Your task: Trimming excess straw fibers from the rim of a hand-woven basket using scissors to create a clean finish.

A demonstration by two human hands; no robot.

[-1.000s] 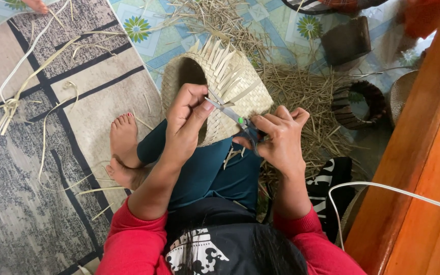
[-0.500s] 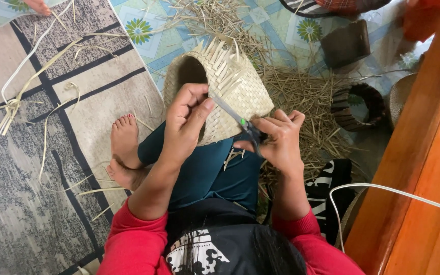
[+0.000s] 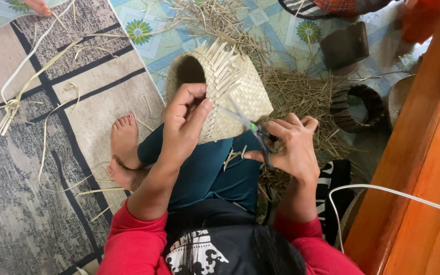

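My left hand [image 3: 187, 122] grips the rim of the woven basket [image 3: 225, 97], thumb pressed on the outside of the weave and fingers curled over the edge. My right hand [image 3: 291, 147] is closed around the handles of a pair of scissors [image 3: 253, 130], whose blades point up and left toward the loose strip ends sticking out of the basket's rim, close to my left thumb.

The patterned rug [image 3: 36, 168] covers the floor on my left, grey and beige with dark lines, and a blue flowered mat [image 3: 281, 30] lies beyond it. A wooden plank [image 3: 423, 168] runs along my right side. The basket rests on its side on my lap, its dark opening turned up and away from me, above my teal trouser leg [image 3: 204, 168]. A heap of dry straw trimmings [image 3: 301, 91] spreads behind and to the right of the basket. My bare foot [image 3: 124, 140] lies on the rug just left of my knee. A dark woven ring [image 3: 357, 107] sits in the straw to the right. Long pale strips [image 3: 21, 86] trail across the rug.
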